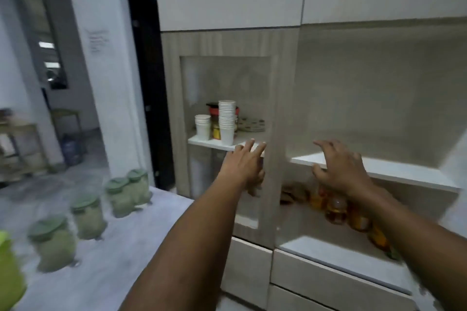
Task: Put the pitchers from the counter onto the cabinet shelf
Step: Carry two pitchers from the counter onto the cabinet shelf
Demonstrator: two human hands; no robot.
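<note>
Several clear pitchers with green lids (87,217) stand in a row on the grey counter (141,235) at the lower left, blurred. A bright green object (8,270) shows at the bottom left edge. My left hand (242,164) reaches to the glass-fronted cabinet door (271,184), fingers spread, at the door's edge; it holds no pitcher. My right hand (338,169) hovers with fingers apart over the front edge of the white cabinet shelf (404,174), which is bare on the right side.
Behind the glass door stand stacked white paper cups (227,121), a red-lidded jar (214,118) and plates (251,124). Orange-labelled bottles (336,209) sit on the lower shelf. Drawers (328,278) lie below. A dark doorway (146,70) is on the left.
</note>
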